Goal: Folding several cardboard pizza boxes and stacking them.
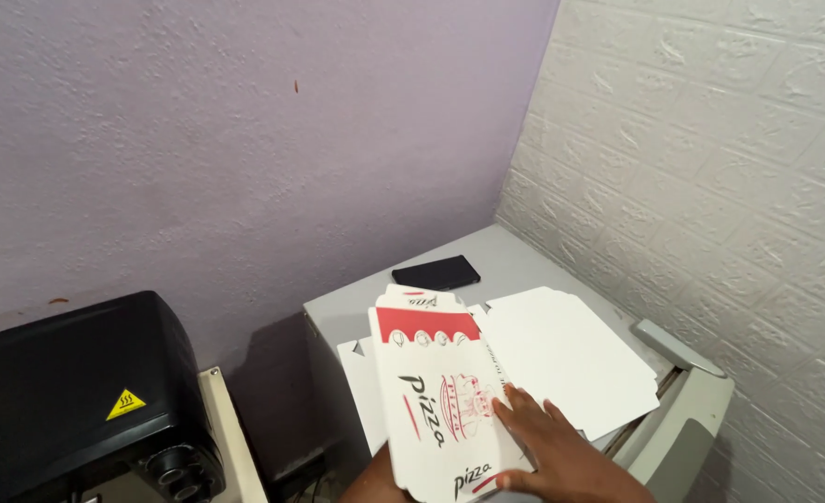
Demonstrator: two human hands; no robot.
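One hand (547,447) lies flat, fingers spread and released, on a printed flat pizza box (436,401), thumb at its lower edge; which hand it is cannot be told for sure, read here as the right. A forearm shows under the box's lower left; that hand is hidden, grip unknown. The box lies tilted on top of a stack of plain white box blanks (571,359) on a grey appliance top (515,261). A black phone (436,273) lies near the purple wall. A black machine (68,391) stands to the left.
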